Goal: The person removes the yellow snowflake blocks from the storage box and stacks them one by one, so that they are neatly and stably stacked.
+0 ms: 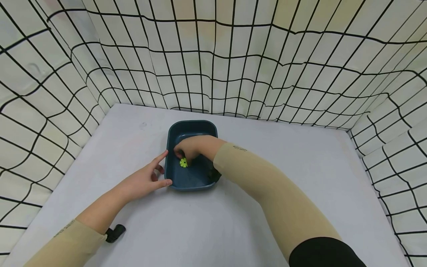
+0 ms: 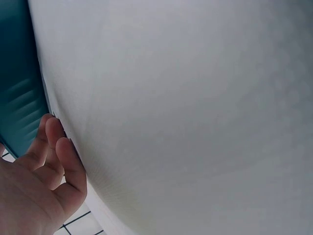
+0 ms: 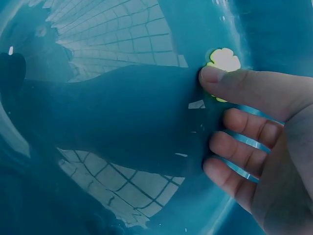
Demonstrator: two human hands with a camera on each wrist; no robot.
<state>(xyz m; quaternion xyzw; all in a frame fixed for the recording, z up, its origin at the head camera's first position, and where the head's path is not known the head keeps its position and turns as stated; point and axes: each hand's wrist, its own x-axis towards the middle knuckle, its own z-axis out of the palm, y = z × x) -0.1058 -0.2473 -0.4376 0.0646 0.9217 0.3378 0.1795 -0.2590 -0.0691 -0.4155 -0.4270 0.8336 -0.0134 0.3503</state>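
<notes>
A dark blue-green tray (image 1: 191, 182) with rounded corners stands on the white table in the head view. My left hand (image 1: 141, 181) is at its left side, forefinger and thumb stretched apart and touching the rim; its other fingers bend loosely beside the wall. My right hand (image 1: 191, 146) reaches down inside the tray. Its thumb lies across a small yellow-green flower-shaped piece (image 3: 226, 59) in the right wrist view, while several other fingers curl below. In the head view that piece shows a notched edge; the forefinger's contact with it is hidden.
The white tabletop (image 1: 300, 178) extends around the tray. Black netting (image 1: 213, 55) over pale walls surrounds the table at the back and both sides. The glossy tray floor (image 3: 112, 112) mirrors the netting and arm. A black device (image 1: 115, 233) sits at my left wrist.
</notes>
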